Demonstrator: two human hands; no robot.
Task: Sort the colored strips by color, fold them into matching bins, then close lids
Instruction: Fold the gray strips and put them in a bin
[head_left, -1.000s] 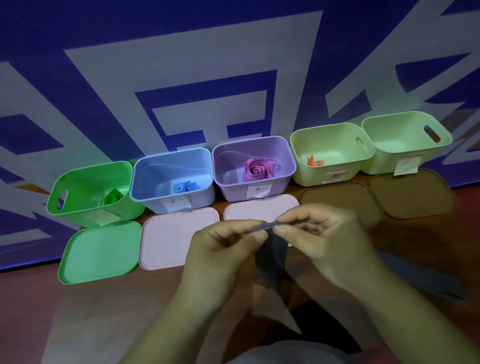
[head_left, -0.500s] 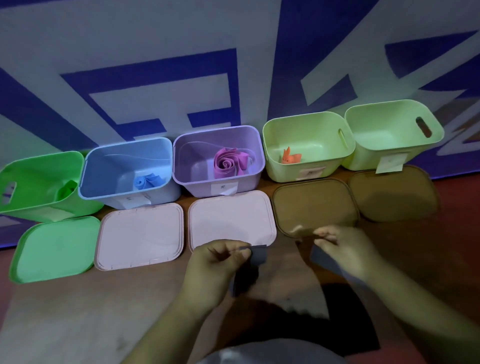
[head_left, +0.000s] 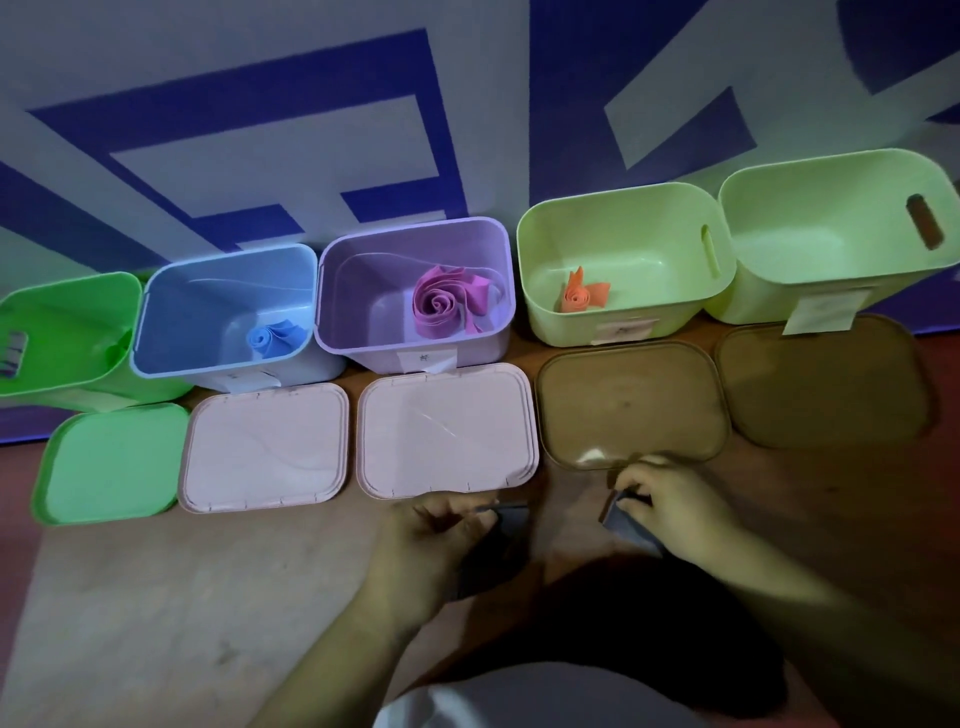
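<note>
- Step in hand, my read: folding or rolling the dark strip (head_left: 501, 540) before it goes in a bin. I'd keep it taut between both hands, line the edges up, and roll tight so it doesn't spring open on release.
- Left hand (head_left: 431, 545): fingers curled, thumb and fingertips pinched on one end of the dark strip, which hangs just under the hand over the table (head_left: 156, 597).
- Right hand (head_left: 670, 512): also curled shut, pinching a dark piece (head_left: 621, 522) at its fingertips. Too dim for me to tell if it's the same strip's other end or a second one.
- Hands are apart, with bare table between them.
- Just beyond the left hand: pink lid (head_left: 447, 431), lying flat. Just beyond the right hand: brown lid (head_left: 631, 402), near edge almost touching the fingers.
- Further left of both hands: second pink lid (head_left: 265, 449) and green lid (head_left: 111, 462). Further right: another brown lid (head_left: 826, 382).
- Far row behind the lids, all open: green bin (head_left: 62, 332), blue bin (head_left: 218, 291) with blue roll (head_left: 275, 338), purple bin (head_left: 410, 260) with pink roll (head_left: 447, 301), pale green bin (head_left: 623, 234) with orange roll (head_left: 582, 296).
- Far right bin (head_left: 831, 228) looks empty, so it's the likely target. Label unreadable.
- No lids on yet.
</note>
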